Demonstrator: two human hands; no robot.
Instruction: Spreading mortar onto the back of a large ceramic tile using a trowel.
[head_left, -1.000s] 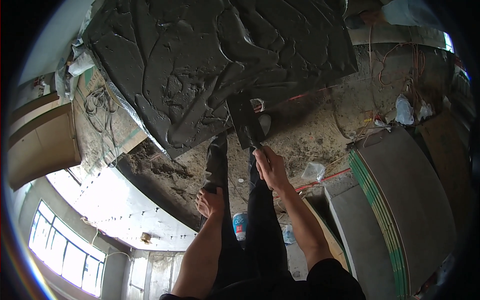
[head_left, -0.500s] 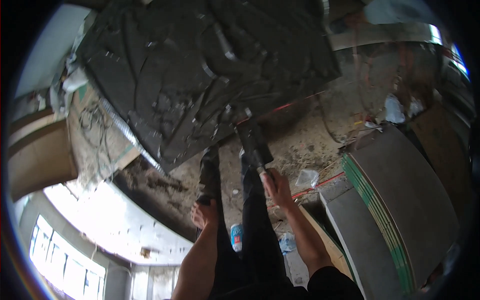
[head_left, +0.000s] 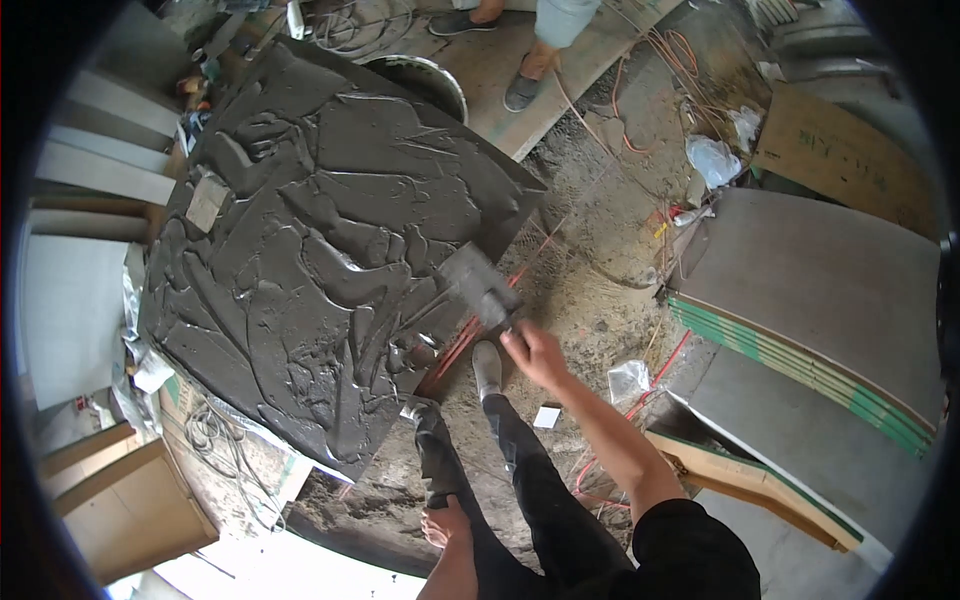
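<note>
A large square slab (head_left: 330,250) coated in rough wet grey mortar lies in front of me. My right hand (head_left: 535,355) grips the handle of a flat trowel (head_left: 478,285), whose mortar-smeared blade rests at the slab's near right edge. My left hand (head_left: 447,522) hangs low by my left leg, fingers loosely spread, holding nothing. My legs in black trousers and my shoes stand on the dirt just below the slab's corner.
A round metal basin (head_left: 425,80) sits behind the slab. Another person's legs (head_left: 540,40) stand on a wooden plank at the top. Stacked large tiles (head_left: 820,300) lie to the right. Orange cables (head_left: 640,120), plastic bags and rubble litter the sandy floor. Boards lean at left.
The view has tilted down, bringing the whole slab into sight. My right hand with the trowel has drawn slightly off the slab toward its near right edge.
</note>
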